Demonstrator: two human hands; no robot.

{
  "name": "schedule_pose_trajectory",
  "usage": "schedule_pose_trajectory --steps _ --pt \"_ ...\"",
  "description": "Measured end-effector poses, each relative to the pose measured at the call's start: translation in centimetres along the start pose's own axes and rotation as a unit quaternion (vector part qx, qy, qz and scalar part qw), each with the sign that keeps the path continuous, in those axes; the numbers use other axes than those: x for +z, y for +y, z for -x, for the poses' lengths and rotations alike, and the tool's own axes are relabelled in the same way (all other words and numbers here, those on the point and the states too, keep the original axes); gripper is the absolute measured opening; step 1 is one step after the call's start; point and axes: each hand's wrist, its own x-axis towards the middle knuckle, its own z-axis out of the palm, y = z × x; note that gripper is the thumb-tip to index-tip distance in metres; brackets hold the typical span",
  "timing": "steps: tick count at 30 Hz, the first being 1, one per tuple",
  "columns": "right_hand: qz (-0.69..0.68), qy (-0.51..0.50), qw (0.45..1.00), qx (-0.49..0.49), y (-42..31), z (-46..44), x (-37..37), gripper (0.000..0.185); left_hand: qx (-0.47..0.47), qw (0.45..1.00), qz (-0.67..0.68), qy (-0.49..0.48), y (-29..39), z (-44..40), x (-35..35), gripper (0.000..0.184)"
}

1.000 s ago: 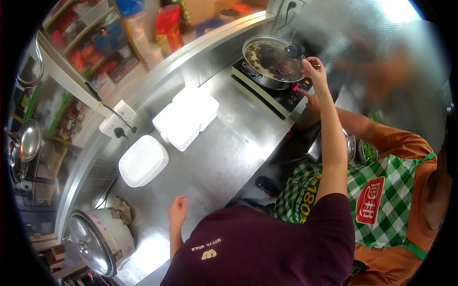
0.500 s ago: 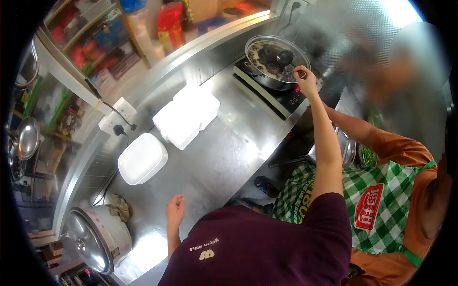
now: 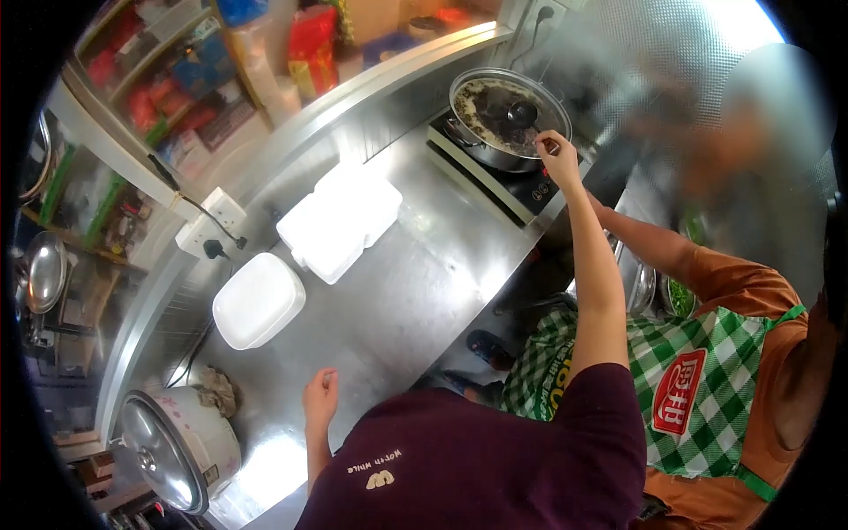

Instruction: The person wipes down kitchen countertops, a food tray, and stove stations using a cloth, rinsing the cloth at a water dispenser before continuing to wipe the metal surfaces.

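Observation:
My right hand [image 3: 556, 155] is closed round the handle of a dark ladle [image 3: 521, 114], whose bowl sits in the dark, foamy liquid of a wide metal pot [image 3: 465, 132]. The pot stands on a black induction cooker [image 3: 530, 188] at the far end of the steel counter. My left hand [image 3: 320, 393] hangs over the near part of the counter, its fingers curled together with nothing visible in them. White foam boxes [image 3: 331, 225] and a white tub [image 3: 259, 301] lie beyond it on the counter.
A large rice cooker [image 3: 190, 442] with a cloth [image 3: 215, 391] beside it stands at the lower left. Sockets [image 3: 210, 223] with a plug are on the wall. At the right stands a person in a green checked apron [image 3: 698, 389], one arm reaching beside the cooker. Steam blurs the upper right.
The ladle has moved left and down in the pot, and my right hand has shifted left with it. The co-worker's hand has drawn back from the cooker's controls.

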Motion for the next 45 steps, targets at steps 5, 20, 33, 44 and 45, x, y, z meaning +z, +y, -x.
schedule_pose_trajectory --steps 5,20,33,44,45 --pt "0.011 0.01 1.0 0.012 -0.6 0.4 -0.3 0.008 0.0 1.0 -0.008 0.003 -0.1 0.0 -0.1 0.021" --pt "0.016 0.038 0.999 -0.024 -0.5 0.8 -1.5 0.012 0.047 0.999 0.012 0.017 -1.0 -0.5 0.8 0.021" --pt "-0.003 0.024 1.0 0.017 -1.7 0.9 -2.0 0.01 0.038 0.999 0.017 0.018 -0.8 0.2 0.0 0.019" --pt "0.006 0.02 0.999 0.031 -2.5 2.3 -2.3 0.01 0.046 0.998 0.032 0.012 -1.4 -0.1 0.1 0.02" --pt "0.004 0.021 0.999 0.026 -2.5 2.4 -2.4 0.01 0.049 0.998 0.034 0.012 -1.3 -0.1 0.1 0.02"
